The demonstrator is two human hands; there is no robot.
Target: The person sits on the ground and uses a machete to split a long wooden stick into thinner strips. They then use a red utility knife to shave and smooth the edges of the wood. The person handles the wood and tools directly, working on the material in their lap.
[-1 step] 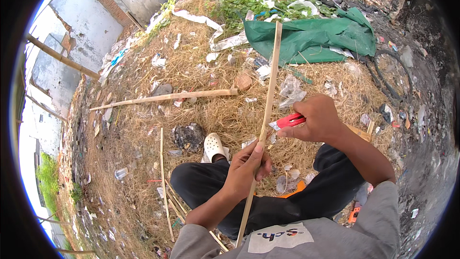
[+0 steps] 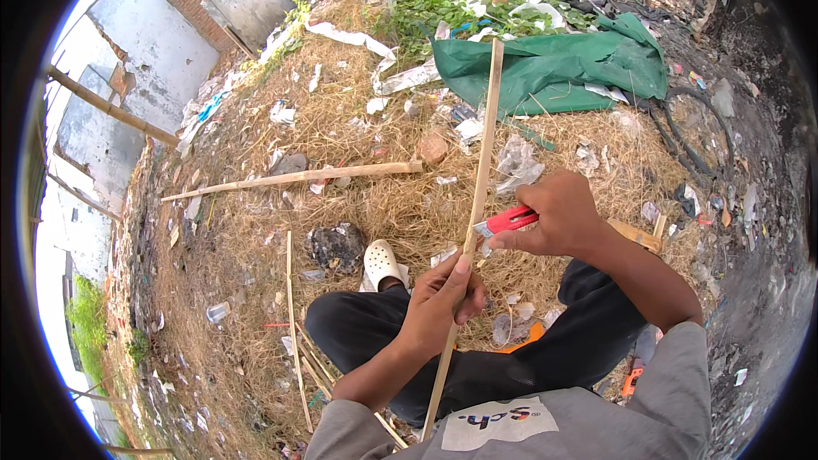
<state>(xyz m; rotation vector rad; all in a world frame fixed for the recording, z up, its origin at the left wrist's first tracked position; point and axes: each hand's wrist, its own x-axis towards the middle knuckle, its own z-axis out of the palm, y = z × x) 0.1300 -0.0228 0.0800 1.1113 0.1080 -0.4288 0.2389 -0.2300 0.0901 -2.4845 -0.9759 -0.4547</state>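
Note:
A long, pale bamboo strip (image 2: 484, 153) slants up from my lap and away from me. My left hand (image 2: 439, 305) is closed round its lower middle, thumb lying along the near face. In my right hand (image 2: 560, 217) is a red utility knife (image 2: 511, 219), gripped with the fingers curled over its handle. Its metal blade tip is at the strip's right edge, just above my left thumb; whether it cuts into the wood I cannot tell. The strip's lower end runs down in front of my grey shirt.
Another bamboo piece (image 2: 298, 175) lies across the dry grass ahead. Thin strips (image 2: 297, 324) lie beside my left knee. A dark lump (image 2: 335, 247) sits near my cream clog (image 2: 383, 263). Beyond is a green sheet (image 2: 554, 64); an orange tool (image 2: 631, 377) lies at my right.
The knife and my right hand have shifted slightly left, bringing the blade closer to the strip. My left hand keeps its hold in nearly the same place.

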